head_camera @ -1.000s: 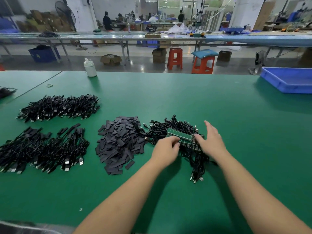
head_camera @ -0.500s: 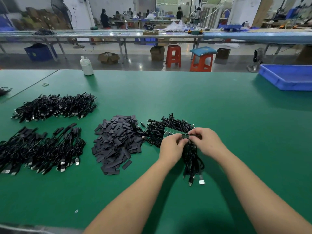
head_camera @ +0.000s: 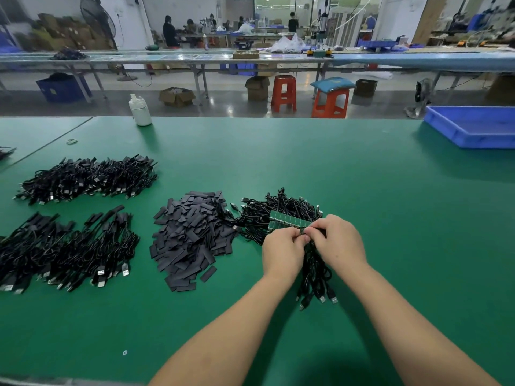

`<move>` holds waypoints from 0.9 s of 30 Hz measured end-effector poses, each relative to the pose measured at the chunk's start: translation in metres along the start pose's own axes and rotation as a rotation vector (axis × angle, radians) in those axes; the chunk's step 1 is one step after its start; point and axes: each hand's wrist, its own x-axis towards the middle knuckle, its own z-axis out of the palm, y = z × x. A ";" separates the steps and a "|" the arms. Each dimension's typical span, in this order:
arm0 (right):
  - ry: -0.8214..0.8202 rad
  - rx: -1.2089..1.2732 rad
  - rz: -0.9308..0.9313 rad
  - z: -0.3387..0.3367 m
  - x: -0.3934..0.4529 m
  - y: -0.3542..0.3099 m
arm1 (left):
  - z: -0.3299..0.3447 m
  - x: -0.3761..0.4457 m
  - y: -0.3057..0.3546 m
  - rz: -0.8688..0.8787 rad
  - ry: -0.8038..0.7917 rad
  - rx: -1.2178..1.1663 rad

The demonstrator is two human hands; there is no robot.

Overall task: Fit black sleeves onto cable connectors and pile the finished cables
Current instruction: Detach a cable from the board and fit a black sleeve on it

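left hand (head_camera: 282,253): fingers curled, pinching the near end of the green board strip (head_camera: 289,222).
right hand (head_camera: 338,243): pinching a small dark piece at the same end — fingertips of both hands touching.
strip axis: runs away to the left across the unfinished cables (head_camera: 278,213).
sleeves (head_camera: 192,238): loose heap left of the left hand, the nearer one.
finished cables (head_camera: 69,252): piled far left.
step: likely freeing one connector.

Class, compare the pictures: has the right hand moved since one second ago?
Yes. The right hand has curled and drawn in leftward over the cable bundle, meeting the left hand.
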 end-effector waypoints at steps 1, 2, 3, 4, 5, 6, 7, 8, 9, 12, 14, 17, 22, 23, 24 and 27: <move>0.011 0.003 0.005 0.001 -0.003 0.000 | -0.001 -0.001 0.000 0.000 -0.002 0.003; 0.022 0.008 0.010 0.002 -0.005 -0.001 | -0.001 -0.001 -0.001 0.002 -0.005 0.002; 0.030 0.013 0.014 0.003 -0.007 0.000 | -0.002 -0.002 -0.001 0.005 -0.007 0.003; 0.039 0.015 0.018 0.004 -0.009 0.000 | -0.003 -0.003 -0.001 0.012 -0.005 0.007; 0.051 0.019 0.021 0.004 -0.010 0.000 | -0.003 -0.005 0.000 0.020 -0.001 0.011; 0.071 0.027 0.027 0.004 -0.011 0.000 | -0.004 -0.006 0.001 0.030 0.006 0.019; 0.091 0.036 0.035 0.003 -0.011 -0.001 | -0.005 -0.007 0.002 0.043 0.015 0.025; 0.106 0.047 0.039 0.002 -0.012 -0.001 | -0.007 -0.007 0.004 0.058 0.023 0.027; 0.107 0.062 0.035 0.000 -0.012 -0.001 | -0.009 -0.007 0.005 0.073 0.028 0.019; 0.017 0.213 -0.020 -0.011 -0.010 0.001 | -0.024 -0.001 0.003 0.085 0.058 -0.053; -0.114 0.397 -0.040 -0.023 -0.009 0.008 | -0.037 0.006 -0.004 0.068 0.091 -0.109; -0.234 0.582 -0.037 -0.038 -0.007 0.017 | -0.055 0.014 -0.017 0.026 0.145 -0.152; -0.195 0.577 0.003 -0.032 0.005 0.022 | -0.071 0.020 -0.033 0.027 0.148 -0.141; -0.196 0.536 0.010 -0.026 0.009 0.021 | -0.072 0.020 -0.034 0.036 0.133 -0.130; -0.206 0.498 0.014 -0.019 0.012 0.020 | -0.073 0.020 -0.035 0.044 0.112 -0.119; -0.278 0.413 0.035 0.005 0.024 0.018 | -0.073 0.016 -0.034 0.060 0.019 -0.098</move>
